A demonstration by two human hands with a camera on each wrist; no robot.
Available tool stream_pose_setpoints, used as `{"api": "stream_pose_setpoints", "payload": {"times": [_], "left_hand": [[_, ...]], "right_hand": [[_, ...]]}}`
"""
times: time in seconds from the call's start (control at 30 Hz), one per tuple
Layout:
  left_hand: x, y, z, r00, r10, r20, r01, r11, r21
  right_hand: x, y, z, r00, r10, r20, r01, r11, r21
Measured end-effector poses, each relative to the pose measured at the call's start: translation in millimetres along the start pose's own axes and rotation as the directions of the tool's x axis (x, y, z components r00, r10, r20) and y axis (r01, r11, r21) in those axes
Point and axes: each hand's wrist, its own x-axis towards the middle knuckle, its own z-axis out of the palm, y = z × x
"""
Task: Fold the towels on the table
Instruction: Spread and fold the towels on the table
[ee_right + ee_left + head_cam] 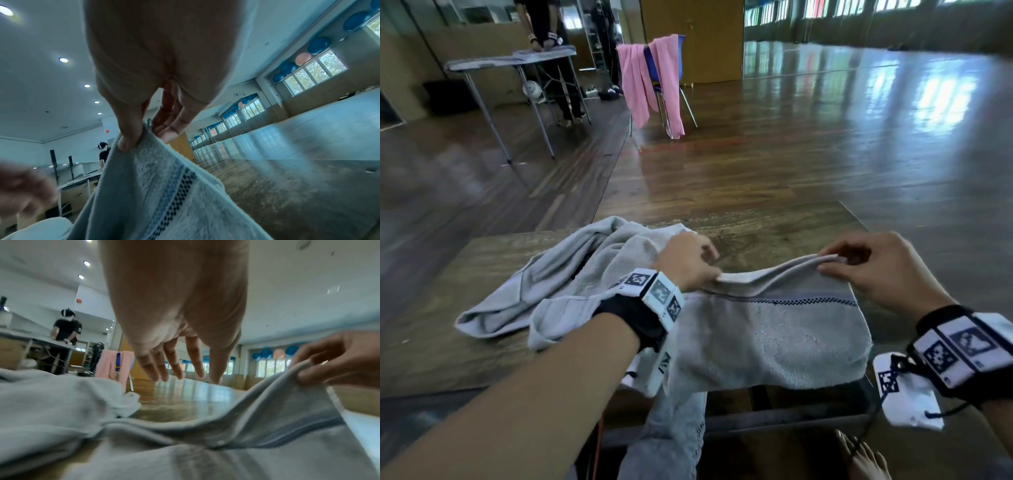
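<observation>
Head view shows a person standing at a wooden table [774, 222] with two grey towels on it. At about 6 o'clock in that view lies the nearer towel [774, 335], spread flat with its near part hanging over the table's front edge; a dark checked band runs across it close to its far hem. The right hand [876, 267], at about 3 o'clock from that towel's middle, pinches the far hem near the right corner and lifts it off the table: in the right wrist view the thumb [128, 138] presses the cloth from one side and the fingertips [170, 133] close on it from the other. The left hand [685, 260] is at the same hem at about 10 o'clock from the towel's middle. In the head view its thumb and forefinger seem to meet the edge, but in the left wrist view the fingers [174, 365] hang straight and slightly apart above the table, with the hem lying below them, so whether this hand actually grips the cloth cannot be told. Between the two hands the hem rises toward the right hand.

The second towel [558, 281] lies crumpled at 9 o'clock on the table, partly under the left forearm.

Across the wooden floor, at 12 o'clock, stands a blue chair [674, 68] draped with pink cloth [637, 89]. At 11 o'clock another person [548, 31] stands at a folding table [482, 65].
</observation>
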Motion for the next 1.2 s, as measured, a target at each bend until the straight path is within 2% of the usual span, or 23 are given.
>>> {"api": "stream_pose_setpoints", "payload": {"times": [0.1,0.23,0.37,0.47,0.6,0.8,0.93,1.07,1.2], "left_hand": [[-8.9,46.1,13.0,0.973,0.222,-0.065,-0.231,0.955,-0.185],[-17.0,79.1,42.7,0.946,0.307,-0.109,-0.325,0.912,-0.251],[-22.2,87.0,63.5,0.949,0.23,-0.216,-0.287,0.913,-0.29],[-25.5,88.9,66.0,0.939,0.215,-0.269,-0.288,0.919,-0.27],[-29.3,86.7,55.9,0.949,0.224,-0.222,-0.288,0.901,-0.324],[-27.5,87.1,40.3,0.956,0.268,-0.121,-0.294,0.882,-0.367],[-22.0,88.0,41.3,0.953,0.264,-0.149,-0.302,0.875,-0.379],[-17.1,90.5,44.8,0.955,0.231,-0.184,-0.287,0.871,-0.398],[-13.2,93.4,52.6,0.956,0.179,-0.23,-0.261,0.878,-0.402]], "right_hand": [[-16.7,-13.8,5.1,0.998,-0.033,-0.058,0.034,0.999,0.006],[-29.6,-23.0,6.9,0.989,-0.063,-0.132,0.069,0.997,0.042],[-34.7,-28.8,10.7,0.985,-0.113,-0.132,0.125,0.988,0.086],[-35.7,-29.7,11.7,0.987,-0.123,-0.105,0.132,0.988,0.08],[-33.0,-26.4,8.6,0.996,-0.082,-0.031,0.086,0.979,0.185],[-27.5,-16.1,-0.7,0.998,-0.041,-0.047,0.051,0.971,0.233],[-26.5,-10.3,-2.8,0.998,-0.026,-0.053,0.041,0.955,0.292],[-21.9,-8.1,1.7,0.994,0.05,-0.102,-0.007,0.923,0.384],[-17.1,-7.4,5.5,0.995,0.055,-0.084,-0.015,0.908,0.418]]}}
